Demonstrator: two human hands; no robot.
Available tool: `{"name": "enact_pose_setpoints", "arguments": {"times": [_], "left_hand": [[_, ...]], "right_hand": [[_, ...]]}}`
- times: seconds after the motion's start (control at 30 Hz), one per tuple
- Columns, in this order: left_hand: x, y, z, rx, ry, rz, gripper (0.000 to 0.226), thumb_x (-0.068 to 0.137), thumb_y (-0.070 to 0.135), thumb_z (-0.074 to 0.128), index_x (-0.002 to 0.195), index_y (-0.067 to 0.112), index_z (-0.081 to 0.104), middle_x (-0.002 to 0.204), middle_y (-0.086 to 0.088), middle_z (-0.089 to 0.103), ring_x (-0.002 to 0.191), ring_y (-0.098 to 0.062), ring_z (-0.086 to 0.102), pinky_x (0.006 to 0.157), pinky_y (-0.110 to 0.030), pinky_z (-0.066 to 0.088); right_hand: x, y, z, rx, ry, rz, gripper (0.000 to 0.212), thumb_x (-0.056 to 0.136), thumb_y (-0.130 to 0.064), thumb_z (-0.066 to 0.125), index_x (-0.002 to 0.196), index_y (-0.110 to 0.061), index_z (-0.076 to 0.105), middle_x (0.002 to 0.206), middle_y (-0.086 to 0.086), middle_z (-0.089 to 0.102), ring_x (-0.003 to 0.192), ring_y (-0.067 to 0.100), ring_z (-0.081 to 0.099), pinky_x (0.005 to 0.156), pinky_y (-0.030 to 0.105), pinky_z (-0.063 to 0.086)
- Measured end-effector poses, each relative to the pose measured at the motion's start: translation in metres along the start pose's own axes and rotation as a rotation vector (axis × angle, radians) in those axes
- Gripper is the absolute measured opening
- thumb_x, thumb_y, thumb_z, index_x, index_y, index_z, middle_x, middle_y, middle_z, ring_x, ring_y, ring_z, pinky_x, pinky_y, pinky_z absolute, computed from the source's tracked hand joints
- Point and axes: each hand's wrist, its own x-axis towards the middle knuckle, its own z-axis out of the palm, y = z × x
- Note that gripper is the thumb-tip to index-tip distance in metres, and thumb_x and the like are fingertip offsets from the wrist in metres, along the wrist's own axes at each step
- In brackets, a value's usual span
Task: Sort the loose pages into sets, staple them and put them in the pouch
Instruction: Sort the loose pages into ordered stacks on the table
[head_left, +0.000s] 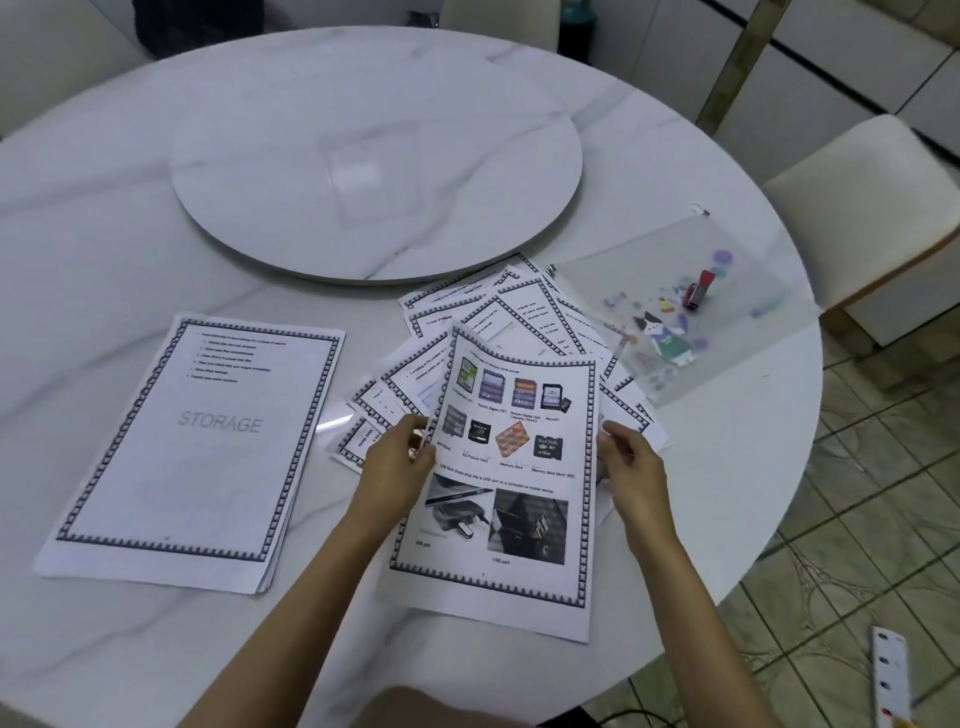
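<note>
Two hands hold one sheet: the left hand (397, 452) pinches the left edge of the memory-card page (514, 467) and the right hand (631, 462) grips its right edge, over the fanned loose pages (519, 322). Sorting seems to be the step in hand. Next, this page needs a set, perhaps the STORAGE stack (202, 447) well to the left on the desk (156, 208). The pouch (737, 270) and red stapler (698, 288) lie to the right.

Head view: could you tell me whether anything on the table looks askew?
The loose pages lie fanned at clashing angles, some meeting the pouch edge; the STORAGE stack lies fairly square. The left hand and right hand hold the top page.
</note>
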Motion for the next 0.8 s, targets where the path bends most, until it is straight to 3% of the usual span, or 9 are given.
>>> {"name": "enact_pose_setpoints", "arguments": {"times": [0.07,0.17,0.3,0.43,0.53,0.67,0.73,0.8], "left_hand": [[-0.003,0.002,0.0,-0.004,-0.004,0.037,0.032,0.097,0.012,0.042,0.129,0.013,0.047,0.094,0.0,0.052,0.075,-0.014,0.049,0.051,-0.009,0.03],[-0.005,0.003,-0.001,-0.013,-0.002,0.062,0.034,0.099,0.012,0.037,0.133,0.014,0.043,0.081,0.001,0.055,0.069,-0.014,0.05,0.049,-0.016,0.032],[-0.008,0.006,-0.005,-0.059,0.032,0.09,0.034,0.1,0.013,0.036,0.133,0.017,0.043,0.08,0.001,0.058,0.059,-0.002,0.049,0.049,-0.006,0.038],[-0.008,0.005,-0.006,-0.111,0.106,0.12,0.032,0.1,0.014,0.036,0.13,0.018,0.046,0.074,-0.007,0.061,0.057,-0.013,0.05,0.05,-0.013,0.035],[-0.009,0.007,-0.009,-0.189,0.156,0.128,0.031,0.099,0.015,0.037,0.128,0.017,0.047,0.083,-0.017,0.063,0.064,-0.017,0.049,0.058,-0.025,0.036],[-0.007,0.006,-0.015,-0.329,0.201,0.115,0.033,0.099,0.012,0.038,0.13,0.014,0.047,0.114,-0.013,0.062,0.103,-0.03,0.056,0.09,-0.038,0.043],[-0.007,0.007,-0.019,-0.385,0.212,0.122,0.032,0.099,0.009,0.037,0.129,0.016,0.048,0.11,-0.007,0.063,0.101,-0.025,0.057,0.091,-0.036,0.044],[-0.008,0.008,-0.023,-0.419,0.224,0.107,0.031,0.099,0.01,0.037,0.127,0.019,0.048,0.096,0.003,0.062,0.09,-0.014,0.057,0.081,-0.022,0.045]], "right_hand": [[0.001,-0.005,0.002,0.024,-0.025,-0.016,0.022,0.093,-0.021,0.054,0.114,-0.014,0.058,0.112,0.008,0.063,0.108,0.029,0.059,0.094,0.043,0.049],[0.003,-0.014,0.003,0.048,-0.043,-0.052,0.015,0.093,-0.018,0.055,0.108,-0.016,0.058,0.107,0.006,0.062,0.108,0.025,0.058,0.097,0.043,0.047],[0.005,-0.022,0.001,0.061,-0.048,-0.082,0.012,0.093,-0.017,0.054,0.105,-0.019,0.057,0.105,0.007,0.061,0.102,0.022,0.057,0.095,0.04,0.047],[0.009,-0.023,-0.002,0.056,-0.066,-0.092,0.011,0.094,-0.017,0.054,0.104,-0.019,0.056,0.101,0.006,0.06,0.099,0.021,0.057,0.095,0.039,0.046],[0.01,-0.023,-0.003,0.048,-0.088,-0.085,0.012,0.093,-0.019,0.055,0.106,-0.019,0.055,0.102,0.003,0.058,0.103,0.021,0.055,0.098,0.038,0.045],[0.012,-0.025,-0.004,0.033,-0.12,-0.079,0.022,0.093,-0.023,0.055,0.114,-0.017,0.054,0.106,0.0,0.057,0.107,0.022,0.055,0.097,0.035,0.043],[0.012,-0.029,-0.002,0.02,-0.161,-0.082,0.026,0.093,-0.026,0.054,0.117,-0.015,0.054,0.114,0.006,0.059,0.106,0.023,0.057,0.093,0.035,0.046],[0.01,-0.034,0.003,-0.018,-0.214,-0.097,0.032,0.094,-0.028,0.052,0.12,-0.01,0.055,0.119,0.008,0.06,0.1,0.021,0.059,0.086,0.033,0.048]]}}
